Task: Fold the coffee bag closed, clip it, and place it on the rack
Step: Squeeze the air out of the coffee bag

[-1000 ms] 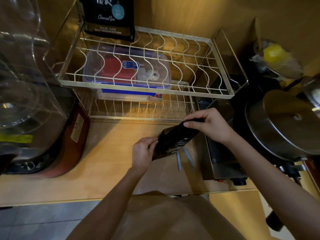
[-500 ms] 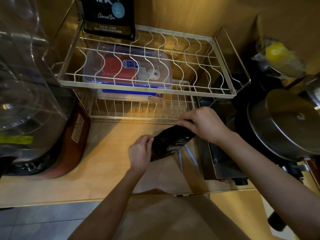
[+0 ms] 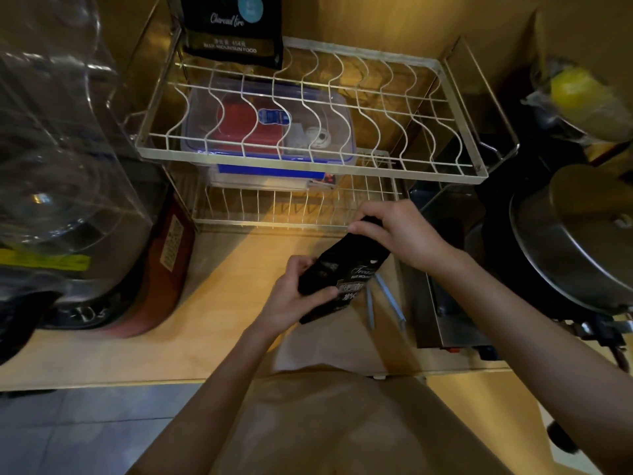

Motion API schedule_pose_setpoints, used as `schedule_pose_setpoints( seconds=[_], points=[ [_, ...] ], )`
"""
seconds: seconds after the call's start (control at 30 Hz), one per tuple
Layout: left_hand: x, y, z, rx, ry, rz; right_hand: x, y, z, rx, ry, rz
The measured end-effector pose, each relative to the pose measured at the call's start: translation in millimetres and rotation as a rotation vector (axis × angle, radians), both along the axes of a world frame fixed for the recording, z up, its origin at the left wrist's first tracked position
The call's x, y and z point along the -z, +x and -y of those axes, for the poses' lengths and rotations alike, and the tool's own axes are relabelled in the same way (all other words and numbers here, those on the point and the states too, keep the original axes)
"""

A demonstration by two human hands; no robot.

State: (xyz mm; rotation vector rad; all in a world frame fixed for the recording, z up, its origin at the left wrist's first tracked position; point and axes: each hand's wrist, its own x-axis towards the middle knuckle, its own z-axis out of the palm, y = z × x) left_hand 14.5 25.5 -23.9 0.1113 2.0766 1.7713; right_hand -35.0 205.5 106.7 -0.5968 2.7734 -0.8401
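Between both hands (image 3: 400, 234) — coffee bag (image 3: 342, 272)

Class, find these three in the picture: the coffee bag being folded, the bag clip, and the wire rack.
coffee bag (image 3: 346, 272): head view, printed front face.
bag clip (image 3: 388, 294): head view, its pale blue arm lying on the counter.
wire rack (image 3: 308, 162): head view, upper tier's front rail.

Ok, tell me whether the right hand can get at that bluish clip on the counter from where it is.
Probably yes, but not while busy. The clip lies open on the counter just below the right hand, nothing covering it. That hand and the left hand both grip the coffee bag, so it must let go first.
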Motion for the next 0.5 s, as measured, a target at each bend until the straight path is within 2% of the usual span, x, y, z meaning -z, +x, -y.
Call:
schedule_pose_setpoints(
  seconds=[0.1,0.17,0.33,0.5],
  points=[
    [-8,-1,-11,0.009,-0.118,-0.129,0,-1,5,0.009,0.002,-0.012],
    [-4,-2,-13,-0.044,-0.116,-0.196,2,-2,8,0.024,-0.013,-0.010],
    [2,1,-8,-0.102,-0.108,-0.232,3,1,9,0.034,-0.027,0.007],
    [9,3,-4,-0.111,-0.107,-0.223,3,2,24,-0.037,0.036,-0.061]
  ],
)
